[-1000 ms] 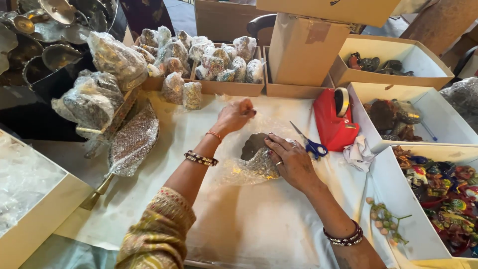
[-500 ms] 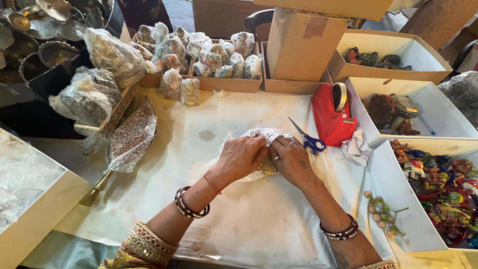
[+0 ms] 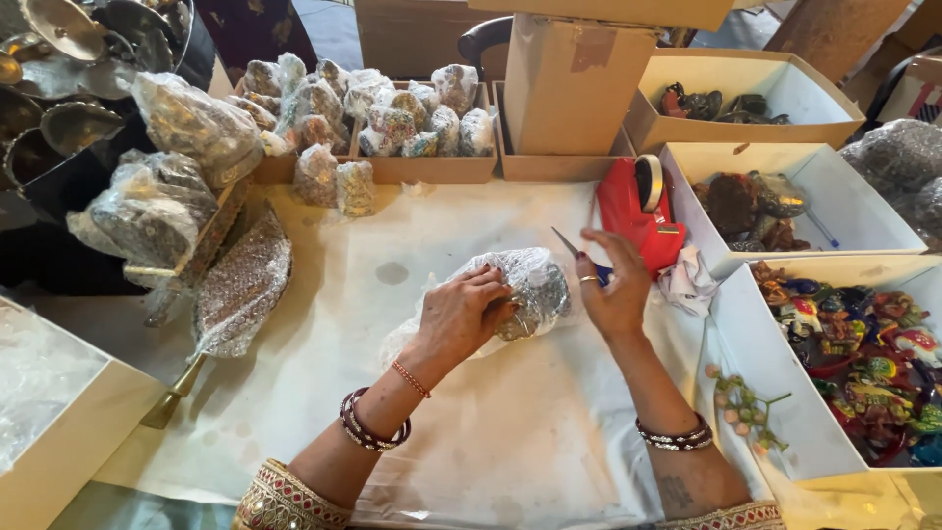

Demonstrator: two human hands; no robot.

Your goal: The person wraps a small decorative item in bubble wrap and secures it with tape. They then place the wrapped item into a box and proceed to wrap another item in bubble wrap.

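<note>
Holding bubble-wrapped bundle (image 3: 525, 291) on papered table (image 3: 392, 393): left hand (image 3: 461, 316); right hand (image 3: 613, 290) open.

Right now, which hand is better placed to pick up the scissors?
The right hand: it already lies on the blue-handled scissors, beside the red tape dispenser. The left hand is busy, with its grip pressing down the bubble-wrapped bundle.
</note>
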